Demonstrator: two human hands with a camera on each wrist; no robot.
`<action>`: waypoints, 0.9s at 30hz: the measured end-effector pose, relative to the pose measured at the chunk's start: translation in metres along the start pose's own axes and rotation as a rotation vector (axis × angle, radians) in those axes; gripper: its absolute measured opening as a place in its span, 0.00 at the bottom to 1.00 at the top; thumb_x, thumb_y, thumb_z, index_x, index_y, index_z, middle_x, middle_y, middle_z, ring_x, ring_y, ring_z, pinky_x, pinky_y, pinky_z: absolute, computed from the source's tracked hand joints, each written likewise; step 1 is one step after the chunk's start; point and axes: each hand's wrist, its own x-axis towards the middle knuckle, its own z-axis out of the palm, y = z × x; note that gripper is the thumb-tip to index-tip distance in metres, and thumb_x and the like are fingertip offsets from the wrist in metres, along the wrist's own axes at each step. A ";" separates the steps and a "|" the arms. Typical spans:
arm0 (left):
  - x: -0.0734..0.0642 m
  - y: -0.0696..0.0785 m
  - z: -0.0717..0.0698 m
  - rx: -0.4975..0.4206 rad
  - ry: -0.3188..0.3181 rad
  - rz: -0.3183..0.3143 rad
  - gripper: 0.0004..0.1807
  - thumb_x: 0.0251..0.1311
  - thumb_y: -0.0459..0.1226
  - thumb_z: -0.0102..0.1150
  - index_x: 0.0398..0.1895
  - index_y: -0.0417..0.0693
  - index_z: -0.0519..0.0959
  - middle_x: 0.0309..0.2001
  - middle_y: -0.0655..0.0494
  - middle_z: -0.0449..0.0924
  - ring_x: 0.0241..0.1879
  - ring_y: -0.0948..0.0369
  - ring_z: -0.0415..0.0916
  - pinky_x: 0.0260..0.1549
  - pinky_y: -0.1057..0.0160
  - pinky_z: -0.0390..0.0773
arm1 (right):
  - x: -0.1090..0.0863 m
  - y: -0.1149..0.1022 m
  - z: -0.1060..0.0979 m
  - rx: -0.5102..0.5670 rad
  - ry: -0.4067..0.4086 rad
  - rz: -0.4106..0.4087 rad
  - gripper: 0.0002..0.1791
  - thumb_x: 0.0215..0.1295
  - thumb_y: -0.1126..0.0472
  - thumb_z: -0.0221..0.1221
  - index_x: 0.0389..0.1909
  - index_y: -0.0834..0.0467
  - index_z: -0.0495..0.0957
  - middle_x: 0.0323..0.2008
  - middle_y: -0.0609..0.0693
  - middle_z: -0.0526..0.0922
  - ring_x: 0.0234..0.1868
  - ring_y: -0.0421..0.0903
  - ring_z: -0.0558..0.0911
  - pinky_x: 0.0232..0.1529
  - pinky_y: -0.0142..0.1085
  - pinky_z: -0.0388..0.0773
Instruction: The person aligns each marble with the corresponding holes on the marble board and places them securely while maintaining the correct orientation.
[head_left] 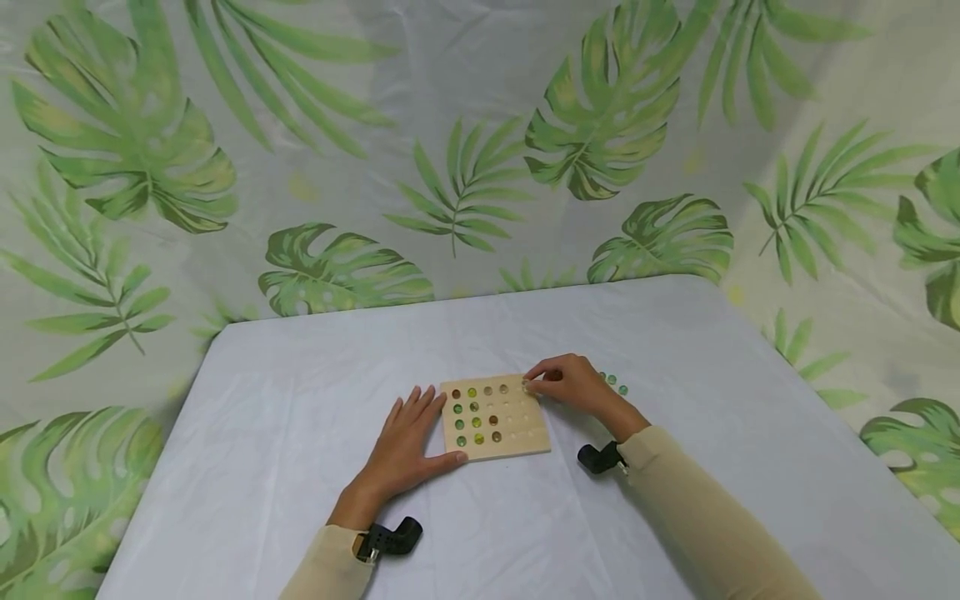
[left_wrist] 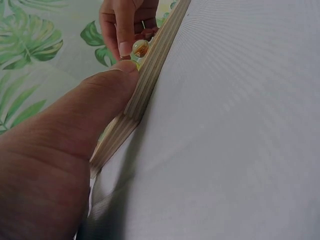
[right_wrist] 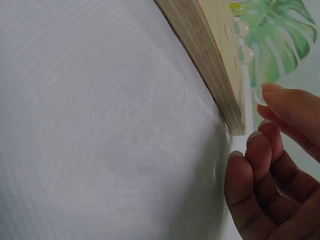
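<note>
A wooden board with rows of shallow holes lies on the table, and glass marbles fill several holes on its left side and along its far row. My right hand pinches a clear marble between thumb and index finger at the board's far right corner. The other fingers of that hand are bent. My left hand lies flat at the board's left side with its fingers spread. Its thumb touches the board's near left corner. An amber-streaked marble shows just beyond that thumb.
Several loose green marbles lie on the white-covered table just beyond my right hand. A leaf-patterned cloth hangs behind the table. Black wrist cameras sit at both sleeves.
</note>
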 end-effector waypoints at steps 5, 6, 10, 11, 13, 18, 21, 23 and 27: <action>0.001 0.000 0.000 0.006 -0.012 -0.009 0.56 0.49 0.69 0.57 0.76 0.49 0.55 0.75 0.51 0.49 0.76 0.53 0.38 0.73 0.50 0.37 | 0.003 0.001 0.004 0.013 -0.008 -0.018 0.10 0.59 0.54 0.67 0.40 0.52 0.87 0.21 0.44 0.79 0.21 0.41 0.72 0.23 0.32 0.71; 0.001 0.000 0.000 0.006 -0.012 -0.010 0.56 0.49 0.70 0.57 0.76 0.49 0.55 0.75 0.51 0.50 0.76 0.53 0.39 0.73 0.50 0.37 | 0.004 0.001 0.005 0.016 -0.009 -0.014 0.10 0.59 0.53 0.67 0.40 0.51 0.87 0.20 0.44 0.79 0.21 0.41 0.72 0.23 0.32 0.71; 0.001 0.000 0.001 0.007 -0.012 -0.012 0.56 0.49 0.70 0.57 0.75 0.50 0.55 0.75 0.51 0.50 0.76 0.53 0.39 0.73 0.50 0.37 | 0.005 0.002 0.008 0.024 -0.012 -0.005 0.10 0.59 0.53 0.67 0.40 0.51 0.87 0.19 0.44 0.78 0.20 0.41 0.72 0.23 0.33 0.72; 0.001 0.000 0.001 0.006 -0.010 -0.012 0.56 0.49 0.70 0.57 0.75 0.50 0.55 0.75 0.51 0.50 0.76 0.53 0.39 0.73 0.50 0.37 | 0.005 0.002 0.008 0.029 -0.014 -0.001 0.10 0.59 0.53 0.67 0.40 0.51 0.87 0.19 0.45 0.79 0.20 0.41 0.73 0.23 0.33 0.72; 0.000 -0.001 0.002 0.004 -0.010 -0.011 0.56 0.49 0.70 0.57 0.75 0.50 0.55 0.75 0.51 0.50 0.76 0.53 0.39 0.73 0.51 0.37 | 0.004 0.001 0.009 0.031 -0.016 0.003 0.10 0.60 0.53 0.67 0.40 0.51 0.87 0.20 0.45 0.79 0.20 0.42 0.73 0.23 0.33 0.72; 0.000 -0.001 0.003 0.012 -0.008 -0.010 0.56 0.49 0.70 0.57 0.75 0.50 0.55 0.75 0.51 0.50 0.76 0.53 0.39 0.73 0.50 0.37 | 0.004 0.002 0.010 0.020 -0.014 -0.003 0.11 0.60 0.52 0.67 0.41 0.50 0.87 0.21 0.44 0.79 0.22 0.41 0.71 0.24 0.32 0.70; 0.001 -0.001 0.002 0.020 0.001 -0.006 0.56 0.48 0.70 0.57 0.75 0.50 0.55 0.75 0.51 0.50 0.75 0.53 0.39 0.73 0.50 0.38 | 0.004 0.001 0.010 0.018 -0.007 -0.015 0.10 0.60 0.52 0.67 0.41 0.50 0.87 0.21 0.44 0.79 0.22 0.42 0.70 0.24 0.33 0.69; 0.001 -0.001 0.002 0.019 0.006 -0.002 0.56 0.48 0.70 0.57 0.75 0.49 0.56 0.75 0.51 0.50 0.75 0.53 0.39 0.73 0.50 0.38 | 0.004 0.000 0.009 0.022 -0.004 -0.019 0.10 0.60 0.52 0.67 0.41 0.49 0.87 0.21 0.44 0.79 0.22 0.42 0.70 0.24 0.33 0.69; 0.001 -0.001 0.002 0.012 0.008 -0.002 0.56 0.49 0.70 0.58 0.75 0.49 0.56 0.75 0.51 0.50 0.75 0.52 0.39 0.73 0.50 0.38 | 0.004 0.000 0.009 0.024 -0.003 -0.022 0.10 0.59 0.52 0.67 0.41 0.50 0.87 0.21 0.43 0.79 0.22 0.42 0.70 0.24 0.33 0.69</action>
